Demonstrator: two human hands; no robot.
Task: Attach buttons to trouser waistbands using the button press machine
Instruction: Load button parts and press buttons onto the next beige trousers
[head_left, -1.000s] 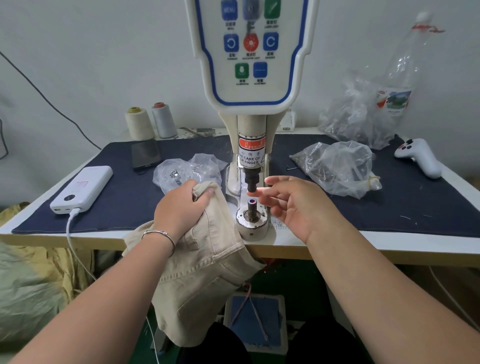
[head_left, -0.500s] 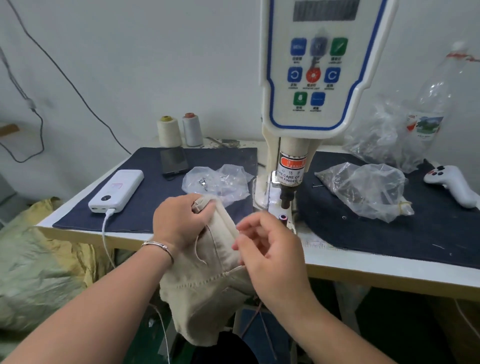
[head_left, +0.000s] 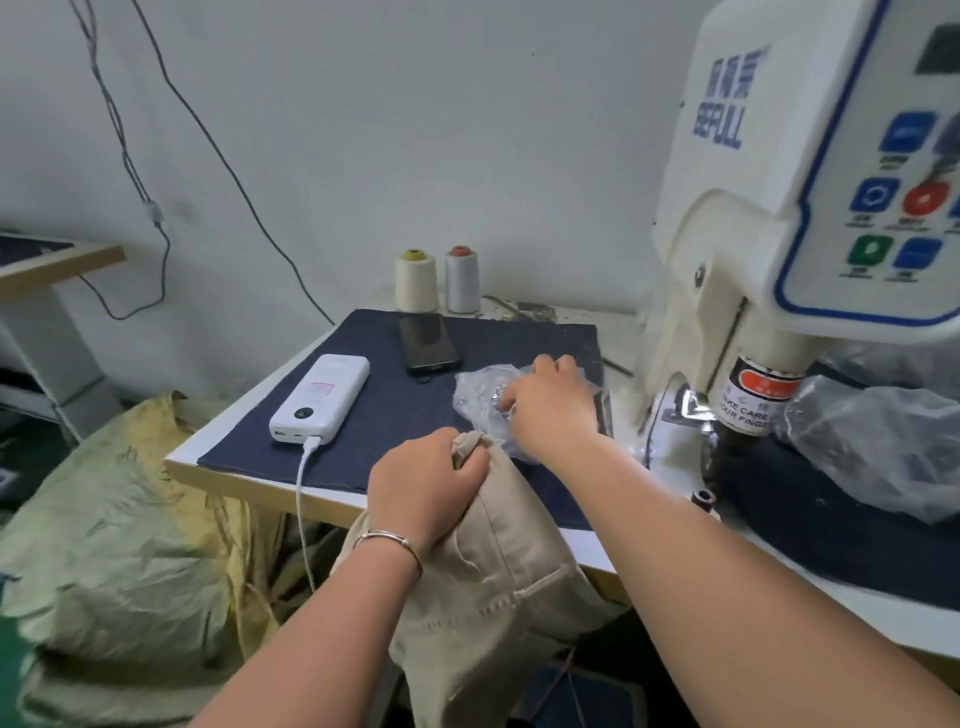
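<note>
The beige trousers (head_left: 488, 587) are gripped at the waistband end by the left hand (head_left: 423, 488), fingers curled tight around the bunched fabric. From that grip the long axis runs down off the table edge (head_left: 270, 483). Just beyond the grip, the right hand (head_left: 550, 405) is curled into a clear plastic bag (head_left: 480, 395); what it pinches cannot be told. The button press machine (head_left: 769, 249) stands to the right.

The right hand (head_left: 550, 402) reaches into a clear plastic bag (head_left: 480, 400), and its fingertips are hidden in the crumpled film; the small metal pieces inside are too blurred to identify. The button press machine (head_left: 810, 218) is cut off by the top and right edges. The beige trousers (head_left: 498, 587) run out of view at the bottom, and the left hand (head_left: 423, 491) covers part of their waistband.
</note>
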